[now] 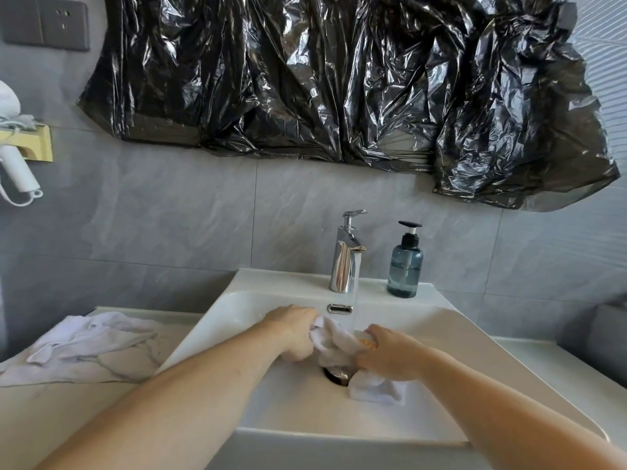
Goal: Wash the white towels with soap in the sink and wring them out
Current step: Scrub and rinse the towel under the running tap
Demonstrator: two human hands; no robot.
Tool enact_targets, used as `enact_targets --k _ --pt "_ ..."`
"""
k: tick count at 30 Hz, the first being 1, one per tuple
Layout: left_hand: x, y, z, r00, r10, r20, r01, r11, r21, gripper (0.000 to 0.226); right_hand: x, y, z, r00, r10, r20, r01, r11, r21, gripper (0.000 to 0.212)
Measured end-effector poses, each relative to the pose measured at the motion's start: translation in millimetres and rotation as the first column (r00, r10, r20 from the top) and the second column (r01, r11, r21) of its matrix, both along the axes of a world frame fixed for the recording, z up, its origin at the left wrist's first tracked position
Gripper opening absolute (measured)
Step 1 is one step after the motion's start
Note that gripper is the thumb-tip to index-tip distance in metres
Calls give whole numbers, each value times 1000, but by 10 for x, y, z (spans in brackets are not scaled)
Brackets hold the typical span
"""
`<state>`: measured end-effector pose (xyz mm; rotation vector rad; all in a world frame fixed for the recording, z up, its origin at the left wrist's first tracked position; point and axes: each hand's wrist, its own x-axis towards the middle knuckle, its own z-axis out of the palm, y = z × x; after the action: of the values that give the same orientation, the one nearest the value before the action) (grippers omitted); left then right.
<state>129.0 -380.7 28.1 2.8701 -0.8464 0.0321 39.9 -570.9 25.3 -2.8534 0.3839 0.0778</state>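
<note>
Over the sink (475,330) drain at 6 o'clock of the running faucet (346,256): white towel (334,346), gripped by curled fingers of left hand (295,332) and right hand (390,357). More white towels (91,337) on the surface at 9 o'clock.

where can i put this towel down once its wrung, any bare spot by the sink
Bare counter lies right of the sink. The rim between faucet and soap bottle is tight. The left counter is partly covered by spare towels. Both hands crowd the basin.
</note>
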Motion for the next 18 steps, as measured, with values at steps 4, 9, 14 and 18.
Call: enact_targets --k 4,9,14,18 --pt "-45 -22 83 993 51 103 -22 966 -259 16 -9 -2 97 959 -76 272 46 993 113 35" --pt "-141 -157 184 994 106 20 -76 813 -577 50 -109 98 203 715 -57 697 -192 942 275 37" --pt "-188 -165 155 1000 -6 18 15 835 -551 49 -141 222 180 723 127 679 -317 934 163 39" --pt "-220 -217 207 1000 4 9 3 786 -619 62 -61 185 203 737 -26 676 -138 973 187 35"
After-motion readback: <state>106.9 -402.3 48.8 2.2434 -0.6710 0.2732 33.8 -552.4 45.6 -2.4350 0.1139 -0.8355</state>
